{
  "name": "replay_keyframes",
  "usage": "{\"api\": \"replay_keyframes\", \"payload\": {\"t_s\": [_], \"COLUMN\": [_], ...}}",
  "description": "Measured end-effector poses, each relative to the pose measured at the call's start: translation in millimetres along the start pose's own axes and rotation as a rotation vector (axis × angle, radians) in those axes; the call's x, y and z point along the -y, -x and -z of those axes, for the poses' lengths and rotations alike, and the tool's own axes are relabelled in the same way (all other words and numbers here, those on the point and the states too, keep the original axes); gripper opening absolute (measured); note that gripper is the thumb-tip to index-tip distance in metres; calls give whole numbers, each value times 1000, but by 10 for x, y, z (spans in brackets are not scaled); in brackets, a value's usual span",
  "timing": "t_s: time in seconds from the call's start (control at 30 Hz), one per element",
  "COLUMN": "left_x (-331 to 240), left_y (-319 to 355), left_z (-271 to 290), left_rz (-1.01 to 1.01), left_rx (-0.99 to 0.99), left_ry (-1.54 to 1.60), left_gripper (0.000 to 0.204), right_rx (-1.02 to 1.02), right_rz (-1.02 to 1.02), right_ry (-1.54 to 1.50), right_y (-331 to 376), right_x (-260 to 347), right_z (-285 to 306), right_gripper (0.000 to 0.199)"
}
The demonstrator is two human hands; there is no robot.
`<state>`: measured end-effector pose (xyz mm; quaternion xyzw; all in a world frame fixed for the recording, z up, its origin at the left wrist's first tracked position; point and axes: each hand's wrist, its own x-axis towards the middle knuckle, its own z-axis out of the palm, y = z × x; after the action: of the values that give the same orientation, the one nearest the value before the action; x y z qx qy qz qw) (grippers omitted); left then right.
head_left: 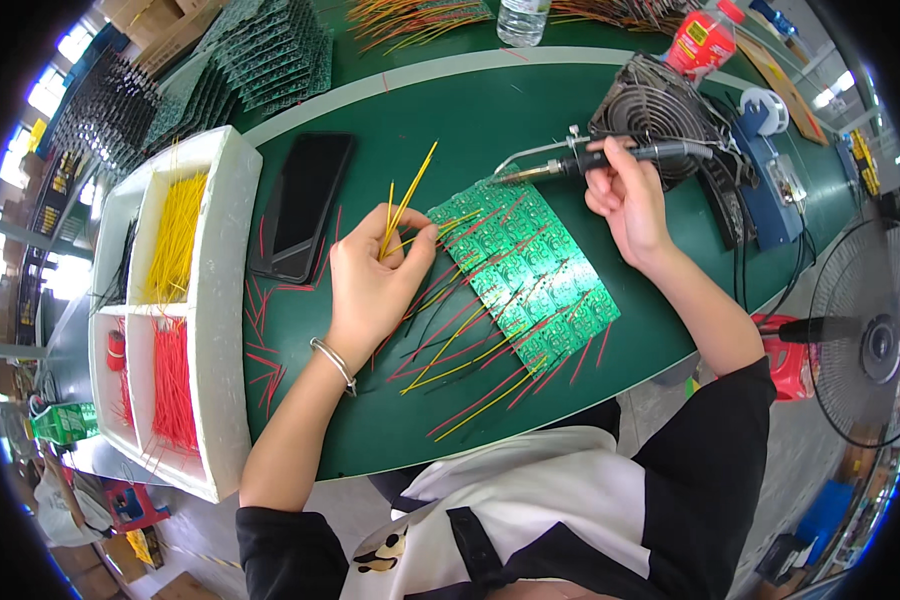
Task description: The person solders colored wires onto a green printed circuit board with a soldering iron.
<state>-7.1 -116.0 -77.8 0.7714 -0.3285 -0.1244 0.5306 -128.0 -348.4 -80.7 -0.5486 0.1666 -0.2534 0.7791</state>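
A green circuit board panel (pixel 570 265) lies on the green table, with red, yellow and black wires sticking out along it. My left hand (pixel 380 270) is closed on several thin yellow wires (pixel 412 190). One wire in its fingertips reaches over the panel's left edge. From the right, my right hand (pixel 625 200) grips a soldering iron (pixel 540 173) that has a thin metal tube fixed along it. Its tip is at the panel's far left corner; whether it touches, I cannot tell.
A white foam box (pixel 232 215) with yellow, red and black wires stands left, beside a dark phone (pixel 305 205). Behind the iron are a round-grilled fan (pixel 655 105) and a solder reel (pixel 763 110). Bottles and stacked boards (pixel 270 60) line the back.
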Motion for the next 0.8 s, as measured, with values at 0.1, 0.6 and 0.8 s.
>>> {"api": "replay_keyframes", "payload": {"t_s": [0.1, 0.6, 0.8], "left_x": [76, 223, -15], "left_y": [-13, 9, -92], "left_z": [5, 215, 266], "left_rz": [19, -54, -240], "left_rx": [-17, -192, -300], "left_ry": [85, 242, -113], "left_gripper": [11, 18, 12], "right_rx": [50, 80, 59], "right_rz": [59, 74, 116], "right_ry": [-63, -63, -96], "right_y": [-100, -32, -4], "right_x": [14, -24, 165], "right_z": [51, -57, -56], "right_gripper": [21, 29, 26]}}
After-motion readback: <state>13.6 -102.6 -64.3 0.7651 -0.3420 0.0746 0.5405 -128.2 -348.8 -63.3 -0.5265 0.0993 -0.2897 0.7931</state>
